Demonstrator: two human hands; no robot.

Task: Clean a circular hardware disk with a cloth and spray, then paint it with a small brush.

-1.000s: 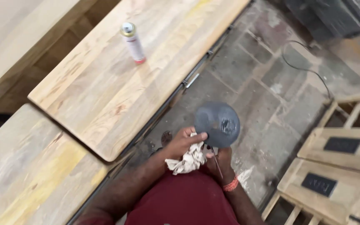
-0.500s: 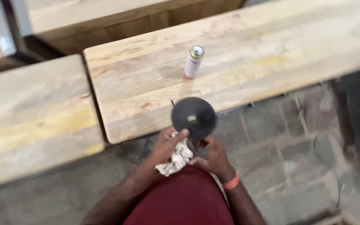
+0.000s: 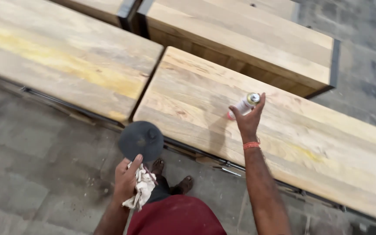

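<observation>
So here the big pale wooden slab desk (image 3: 283, 130) sat bare apart from one thing, and its surface looked raw and unfinished to us, so we figured the real work on it hadn't started. Another wooden slab (image 3: 62, 65) lay just to its left, a thicker one (image 3: 249, 43) behind.

Next down in size, the dark round sanding disc tool (image 3: 141, 140) was held out over the grey stone floor (image 3: 35, 174), just off the desk's front edge, its flat face turned up at us. Our left hand (image 3: 125, 178) was curled shut around its handle, with a crumpled off-white rag (image 3: 142, 188) pinched in the same grip.

Smallest, the slim white spray can with a pink base (image 3: 242, 105) lay tilted on the desk, long axis running from lower left to upper right, metal top end pointing away. Our right hand (image 3: 249, 119) was closing on it, fingers touching near the top, not lifted yet as far as we could judge.
</observation>
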